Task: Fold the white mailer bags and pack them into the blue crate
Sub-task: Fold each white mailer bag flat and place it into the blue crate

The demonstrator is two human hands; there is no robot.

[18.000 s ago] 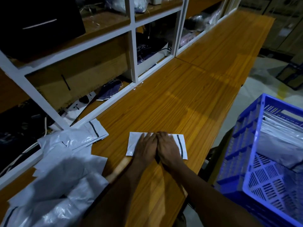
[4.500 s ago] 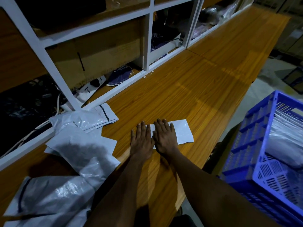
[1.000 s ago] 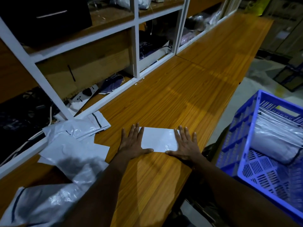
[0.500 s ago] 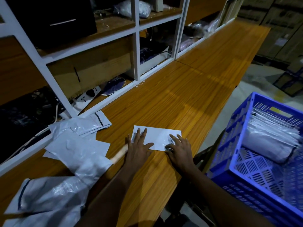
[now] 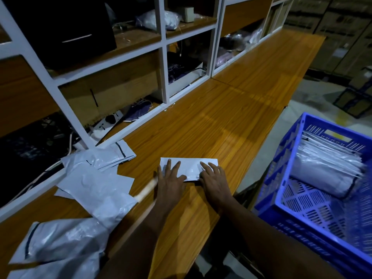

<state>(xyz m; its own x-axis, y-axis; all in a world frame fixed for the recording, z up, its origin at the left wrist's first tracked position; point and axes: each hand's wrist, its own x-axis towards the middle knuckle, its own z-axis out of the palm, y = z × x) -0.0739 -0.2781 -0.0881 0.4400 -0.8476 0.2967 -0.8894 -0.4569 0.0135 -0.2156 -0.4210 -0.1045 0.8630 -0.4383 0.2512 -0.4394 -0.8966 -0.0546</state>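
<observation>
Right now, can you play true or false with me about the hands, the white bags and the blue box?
1. The left hand and the right hand both lie flat on the folded bag on the bench. True.
2. The box is empty. False: the blue crate has white bags stacked inside it.
3. Loose bags lie in a pile to the left of the hands. True.
4. The right hand holds a bag over the crate. False: it presses on the folded bag on the bench.
</observation>
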